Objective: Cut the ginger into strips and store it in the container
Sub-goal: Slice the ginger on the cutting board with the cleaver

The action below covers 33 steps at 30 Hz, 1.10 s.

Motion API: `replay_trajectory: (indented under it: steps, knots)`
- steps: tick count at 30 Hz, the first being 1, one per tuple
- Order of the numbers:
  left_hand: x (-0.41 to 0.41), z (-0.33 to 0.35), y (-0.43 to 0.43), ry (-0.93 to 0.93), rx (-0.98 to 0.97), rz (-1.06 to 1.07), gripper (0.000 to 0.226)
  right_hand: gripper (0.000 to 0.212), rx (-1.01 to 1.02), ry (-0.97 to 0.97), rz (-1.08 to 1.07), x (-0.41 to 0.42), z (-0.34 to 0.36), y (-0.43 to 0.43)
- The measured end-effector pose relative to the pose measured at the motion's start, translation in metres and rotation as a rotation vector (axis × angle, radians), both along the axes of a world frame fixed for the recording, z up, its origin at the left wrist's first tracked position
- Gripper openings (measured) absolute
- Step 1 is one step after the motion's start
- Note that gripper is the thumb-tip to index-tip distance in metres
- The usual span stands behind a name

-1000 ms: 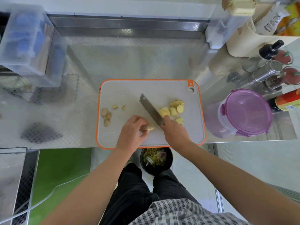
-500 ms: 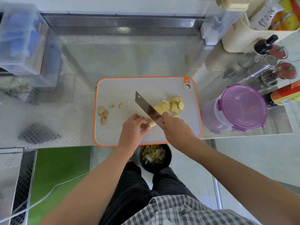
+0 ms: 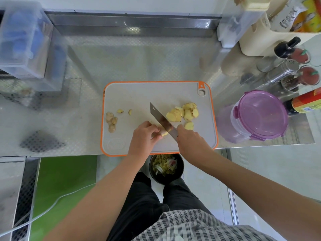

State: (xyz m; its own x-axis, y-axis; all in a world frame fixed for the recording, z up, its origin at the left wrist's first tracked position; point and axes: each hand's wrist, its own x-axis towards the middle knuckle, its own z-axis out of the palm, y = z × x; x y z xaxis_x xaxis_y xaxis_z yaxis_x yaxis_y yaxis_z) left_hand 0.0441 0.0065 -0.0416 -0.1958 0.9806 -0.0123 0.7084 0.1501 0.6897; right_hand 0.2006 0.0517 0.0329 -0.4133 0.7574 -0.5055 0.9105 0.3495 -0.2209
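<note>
With my left hand (image 3: 144, 136) pinching the ginger (image 3: 164, 133) near the board's (image 3: 139, 94) front edge and my right hand (image 3: 190, 140) gripping the knife (image 3: 160, 120), I'd cut straight down, thinly.

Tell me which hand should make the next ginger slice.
Right: the right hand grips the knife, its blade at the ginger piece that the left hand pins to the cutting board.

Matt plastic board (image 3: 139, 94); shiny metal blade (image 3: 160, 119); textured steel counter (image 3: 139, 54).
</note>
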Motion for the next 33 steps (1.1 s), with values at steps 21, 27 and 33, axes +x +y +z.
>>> replay_trajectory:
  steps: [21,27,33]
  knots:
    - [-0.002,-0.002,-0.003,-0.027,0.039,-0.014,0.022,0.012,-0.011,0.112,-0.023,-0.003,0.013,0.008]
    - [-0.003,-0.003,-0.002,-0.017,0.035,-0.022,0.023,0.01,-0.005,0.068,-0.029,-0.005,0.009,0.002]
    - [-0.004,-0.004,-0.001,0.004,0.031,-0.032,0.023,0.024,0.009,0.019,-0.08,-0.016,0.002,-0.001]
